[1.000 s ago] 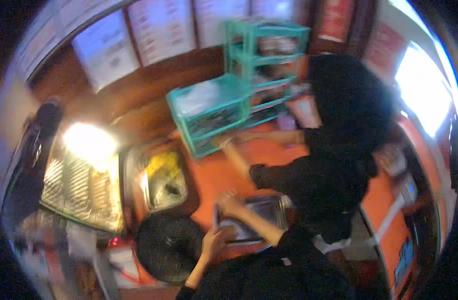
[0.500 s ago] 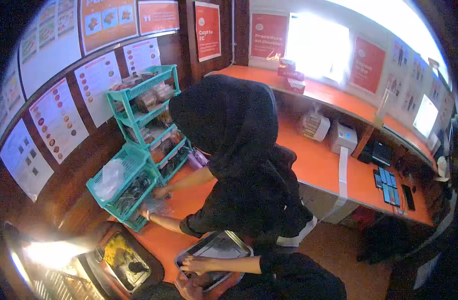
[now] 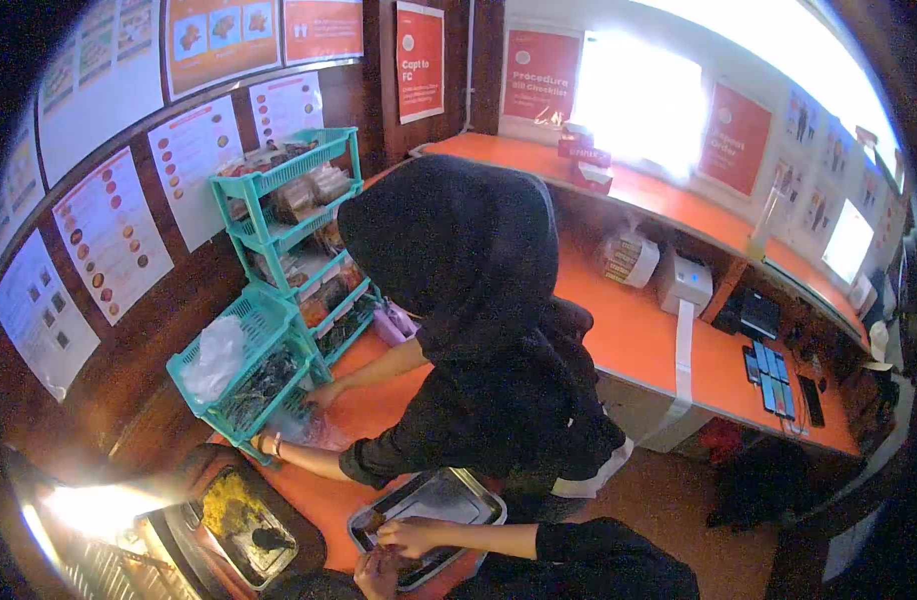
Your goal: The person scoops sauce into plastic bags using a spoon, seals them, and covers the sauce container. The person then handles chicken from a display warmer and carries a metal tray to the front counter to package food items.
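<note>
Over the left end of a metal tray [image 3: 459,487], my right hand [image 3: 409,537] reaches in from the right with its fingers closed. My left hand [image 3: 377,573] is just below it, fingers bent and nearly touching the right. Whatever lies between them is too small to make out. A co-worker in a black hood [image 3: 459,250] leans over the orange counter beyond the tray. Both of that person's hands are at a clear plastic bag [image 3: 314,425] beside the teal basket [image 3: 254,428].
Left of the tray is a container of yellow food [image 3: 234,505] with a dark utensil. A lit metal unit [image 3: 99,570] stands at the lower left. Teal shelves [image 3: 269,236] hold packets. A printer [image 3: 685,283] and phones [image 3: 774,380] lie on the right counter.
The view first swung right, then nearly settled. My hands have drawn closer together at the tray's left end. The co-worker's near hand has moved slightly left and down along the basket.
</note>
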`<state>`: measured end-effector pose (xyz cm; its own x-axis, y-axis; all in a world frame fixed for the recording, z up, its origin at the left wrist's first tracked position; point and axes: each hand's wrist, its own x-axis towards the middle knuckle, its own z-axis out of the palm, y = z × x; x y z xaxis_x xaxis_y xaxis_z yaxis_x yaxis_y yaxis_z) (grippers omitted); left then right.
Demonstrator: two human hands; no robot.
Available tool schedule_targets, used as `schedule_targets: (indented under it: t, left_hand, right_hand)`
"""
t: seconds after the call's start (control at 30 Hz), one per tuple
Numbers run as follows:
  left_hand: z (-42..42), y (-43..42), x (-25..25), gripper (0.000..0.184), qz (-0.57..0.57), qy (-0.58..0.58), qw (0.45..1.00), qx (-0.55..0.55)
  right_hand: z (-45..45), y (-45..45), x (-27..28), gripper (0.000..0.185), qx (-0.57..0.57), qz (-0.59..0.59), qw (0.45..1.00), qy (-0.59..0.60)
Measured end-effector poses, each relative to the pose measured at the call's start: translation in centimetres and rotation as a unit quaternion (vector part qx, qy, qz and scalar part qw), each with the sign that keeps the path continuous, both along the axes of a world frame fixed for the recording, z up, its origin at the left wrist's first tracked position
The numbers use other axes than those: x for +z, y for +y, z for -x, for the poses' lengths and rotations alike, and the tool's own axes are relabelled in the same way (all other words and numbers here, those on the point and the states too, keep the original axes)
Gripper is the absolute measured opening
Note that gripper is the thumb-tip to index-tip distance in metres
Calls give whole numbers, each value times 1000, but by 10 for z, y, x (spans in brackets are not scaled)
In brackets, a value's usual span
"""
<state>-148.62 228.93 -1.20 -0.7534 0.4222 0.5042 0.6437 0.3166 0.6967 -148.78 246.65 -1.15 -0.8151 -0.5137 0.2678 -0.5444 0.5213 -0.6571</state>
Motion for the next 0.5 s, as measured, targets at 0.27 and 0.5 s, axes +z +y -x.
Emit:
schedule_targets:
  t: [0.27,0.5]
  left_hand:
    - [-9,2,8,4,30,19,995,97]
    - [-5,-3,8,11,59,-53,993,88]
  right_hand:
    - [-13,-7,7,38,-45,-38,998,5]
    - [-6,-11,-26,30,-9,-82,993,86]
